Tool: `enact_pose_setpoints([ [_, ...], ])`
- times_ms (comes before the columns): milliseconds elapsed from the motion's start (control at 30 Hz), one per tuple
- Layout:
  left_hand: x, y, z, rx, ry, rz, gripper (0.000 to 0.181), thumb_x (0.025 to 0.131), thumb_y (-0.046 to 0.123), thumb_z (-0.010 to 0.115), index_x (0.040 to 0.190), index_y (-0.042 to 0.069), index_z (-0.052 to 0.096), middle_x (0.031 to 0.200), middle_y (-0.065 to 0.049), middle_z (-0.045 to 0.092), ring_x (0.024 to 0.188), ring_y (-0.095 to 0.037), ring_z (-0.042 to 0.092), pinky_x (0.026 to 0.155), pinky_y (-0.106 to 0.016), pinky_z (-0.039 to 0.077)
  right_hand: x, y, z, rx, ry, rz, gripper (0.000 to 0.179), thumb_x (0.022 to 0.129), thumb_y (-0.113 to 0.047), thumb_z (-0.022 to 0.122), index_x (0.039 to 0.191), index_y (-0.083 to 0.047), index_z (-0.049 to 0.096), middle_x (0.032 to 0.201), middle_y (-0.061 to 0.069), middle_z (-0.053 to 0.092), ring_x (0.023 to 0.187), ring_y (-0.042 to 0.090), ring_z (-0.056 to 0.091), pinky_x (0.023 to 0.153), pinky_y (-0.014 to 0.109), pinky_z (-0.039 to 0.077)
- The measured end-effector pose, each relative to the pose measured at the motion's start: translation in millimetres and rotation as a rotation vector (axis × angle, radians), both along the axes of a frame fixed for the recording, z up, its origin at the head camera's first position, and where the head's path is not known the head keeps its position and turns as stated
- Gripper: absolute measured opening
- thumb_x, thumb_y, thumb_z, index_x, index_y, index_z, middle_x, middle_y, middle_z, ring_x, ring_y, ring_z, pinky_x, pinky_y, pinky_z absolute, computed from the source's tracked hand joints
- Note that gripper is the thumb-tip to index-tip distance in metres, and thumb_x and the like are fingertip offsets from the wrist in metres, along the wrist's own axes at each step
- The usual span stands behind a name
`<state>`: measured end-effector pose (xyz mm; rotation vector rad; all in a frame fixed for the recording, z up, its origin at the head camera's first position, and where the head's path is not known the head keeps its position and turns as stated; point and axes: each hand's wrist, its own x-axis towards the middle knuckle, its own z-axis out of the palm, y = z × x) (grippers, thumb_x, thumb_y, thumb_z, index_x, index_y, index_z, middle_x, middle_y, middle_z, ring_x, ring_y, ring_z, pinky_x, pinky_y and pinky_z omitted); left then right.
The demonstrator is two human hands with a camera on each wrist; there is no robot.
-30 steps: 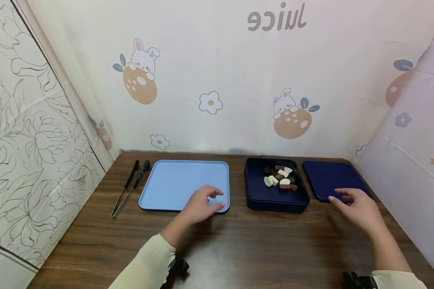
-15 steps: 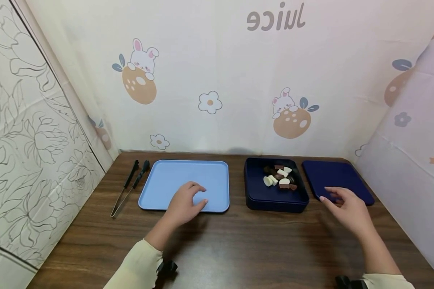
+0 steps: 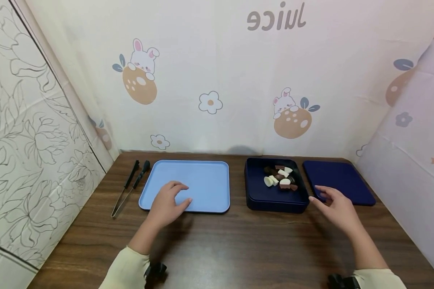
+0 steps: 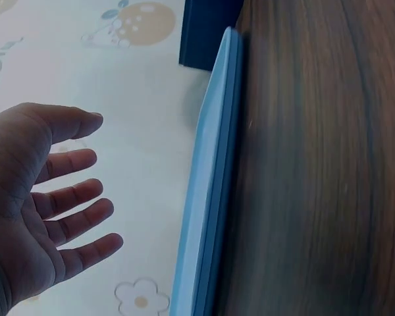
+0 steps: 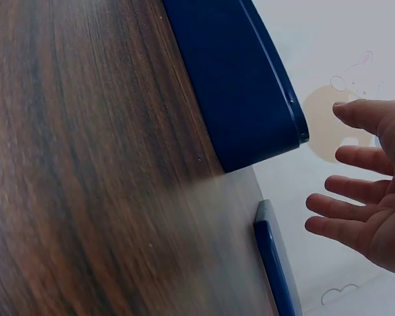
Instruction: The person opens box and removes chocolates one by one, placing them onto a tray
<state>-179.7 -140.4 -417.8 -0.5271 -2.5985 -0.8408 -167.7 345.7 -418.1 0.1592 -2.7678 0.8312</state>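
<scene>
My left hand (image 3: 167, 205) hovers over the front left part of a light blue tray (image 3: 206, 184), fingers relaxed and apart. The left wrist view shows that hand (image 4: 46, 204) holding nothing, with the tray's raised edge (image 4: 207, 178) beside it. My right hand (image 3: 335, 209) hangs near the front right corner of a dark blue box (image 3: 275, 204), overlapping a flat navy lid (image 3: 340, 180) in the head view. Loosely spread fingers of the right hand (image 5: 368, 184) are free of any object in the right wrist view. Several white and brown chocolates (image 3: 280, 176) lie inside the box.
Black-handled metal tongs (image 3: 128, 188) lie left of the tray on the brown wooden table (image 3: 238, 249). A curtain (image 3: 217, 80) printed with rabbits hangs behind the table, and another (image 3: 416, 160) borders its right side. A floral panel (image 3: 36, 140) stands at left.
Both hands have moved left: the left one from the tray's right side toward its left, the right one from over the lid toward the box corner. Tray, box, lid and tongs stay put.
</scene>
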Motion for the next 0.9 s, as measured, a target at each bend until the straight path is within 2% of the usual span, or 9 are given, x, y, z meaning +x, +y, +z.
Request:
enact_pose_setpoints([
  [200, 1.5, -16.2, -1.0, 0.022, 0.020, 0.048, 0.036, 0.081, 0.020, 0.081, 0.111, 0.003, 0.070, 0.113, -0.012, 0.063, 0.108, -0.032, 0.059, 0.091, -0.049, 0.047, -4.6, 0, -3.0, -0.048, -0.106, -0.007, 0.059, 0.102, -0.039, 0.051, 0.139, 0.007, 0.047, 0.132, 0.037, 0.048, 0.109, 0.051, 0.057, 0.081, 0.062, 0.047],
  [333, 2.5, -28.3, -1.9, 0.024, 0.031, 0.076, 0.035, 0.081, 0.020, 0.082, 0.110, 0.004, 0.071, 0.112, -0.013, 0.063, 0.107, -0.033, 0.059, 0.089, -0.050, 0.048, -6.6, -2, -6.1, -0.082, -0.151, -0.009, 0.061, 0.102, -0.042, 0.049, 0.140, 0.006, 0.047, 0.131, 0.037, 0.050, 0.108, 0.049, 0.058, 0.078, 0.057, 0.050],
  [533, 3.0, -49.1, -2.2, 0.031, 0.067, 0.118, 0.031, 0.082, 0.017, 0.080, 0.107, 0.003, 0.071, 0.110, -0.014, 0.064, 0.106, -0.034, 0.059, 0.087, -0.052, 0.047, -10.9, -6, -12.1, -0.246, -0.236, 0.033, 0.063, 0.103, -0.040, 0.048, 0.142, 0.008, 0.040, 0.136, 0.035, 0.044, 0.102, 0.043, 0.062, 0.073, 0.039, 0.056],
  [600, 3.5, -56.2, -2.1, 0.037, 0.070, 0.134, 0.029, 0.082, 0.017, 0.080, 0.106, 0.002, 0.071, 0.110, -0.015, 0.064, 0.106, -0.036, 0.059, 0.087, -0.053, 0.046, -12.4, -6, -13.8, -0.307, -0.265, 0.050, 0.063, 0.103, -0.038, 0.048, 0.144, 0.010, 0.037, 0.138, 0.036, 0.041, 0.107, 0.044, 0.059, 0.074, 0.037, 0.056],
  [700, 4.5, -66.9, -1.8, 0.041, 0.060, 0.170, 0.030, 0.083, 0.018, 0.079, 0.106, 0.001, 0.071, 0.111, -0.018, 0.062, 0.105, -0.037, 0.059, 0.087, -0.054, 0.046, -13.6, -6, -16.3, -0.395, -0.314, 0.065, 0.065, 0.104, -0.036, 0.047, 0.146, 0.012, 0.031, 0.140, 0.037, 0.036, 0.114, 0.045, 0.054, 0.077, 0.036, 0.056],
  [900, 8.5, -86.6, 1.2, 0.048, 0.001, 0.245, 0.032, 0.087, 0.020, 0.075, 0.111, -0.001, 0.069, 0.115, -0.021, 0.059, 0.097, -0.038, 0.059, 0.079, -0.053, 0.046, -14.4, -5, -19.5, -0.515, -0.357, 0.081, 0.067, 0.104, -0.032, 0.049, 0.147, 0.013, 0.025, 0.142, 0.039, 0.033, 0.118, 0.035, 0.052, 0.080, 0.038, 0.055],
])
